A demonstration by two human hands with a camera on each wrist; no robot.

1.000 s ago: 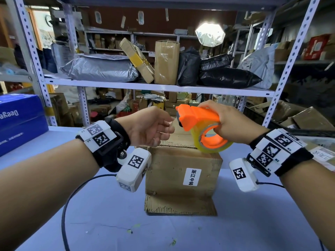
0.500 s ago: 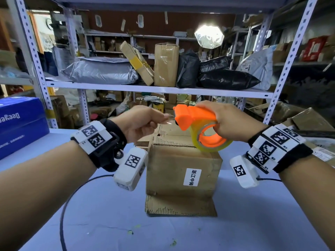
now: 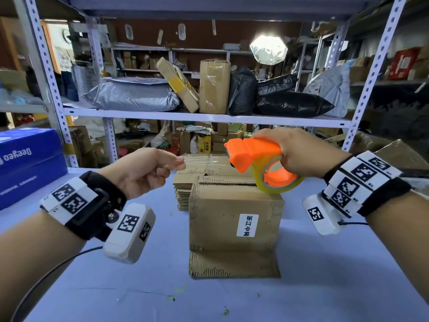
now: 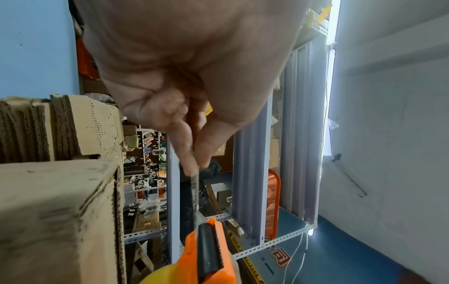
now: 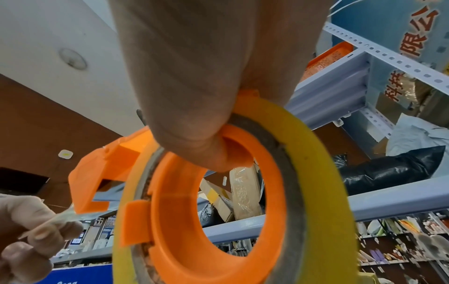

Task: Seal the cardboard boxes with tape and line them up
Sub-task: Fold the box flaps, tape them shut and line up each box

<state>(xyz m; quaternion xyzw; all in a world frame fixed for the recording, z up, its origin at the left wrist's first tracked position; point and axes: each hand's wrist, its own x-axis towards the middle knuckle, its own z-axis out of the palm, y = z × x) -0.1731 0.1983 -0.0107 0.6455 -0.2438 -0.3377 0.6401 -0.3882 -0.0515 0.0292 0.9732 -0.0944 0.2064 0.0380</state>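
Note:
A brown cardboard box (image 3: 235, 219) with a white label stands mid-table on a flattened piece of cardboard. Above its top, my right hand (image 3: 299, 152) grips an orange tape dispenser (image 3: 253, 156) that carries a yellowish tape roll (image 3: 282, 188). A strip of clear tape (image 3: 204, 160) runs from the dispenser's mouth leftward to my left hand (image 3: 148, 170), which pinches its free end between thumb and fingers. The left wrist view shows that pinch (image 4: 194, 165) with the dispenser's serrated blade (image 4: 213, 247) below. In the right wrist view my fingers pass through the roll's orange core (image 5: 211, 207).
A stack of flattened cardboard (image 3: 185, 180) lies behind the box. A blue carton (image 3: 27, 163) sits at the table's left. Metal shelf uprights (image 3: 53, 89) and a shelf (image 3: 209, 117) loaded with parcels and bags run behind the light-blue table (image 3: 162, 287).
My left hand has moved left, away from the dispenser, drawing out a strip of clear tape. The right hand holds the dispenser in about the same place.

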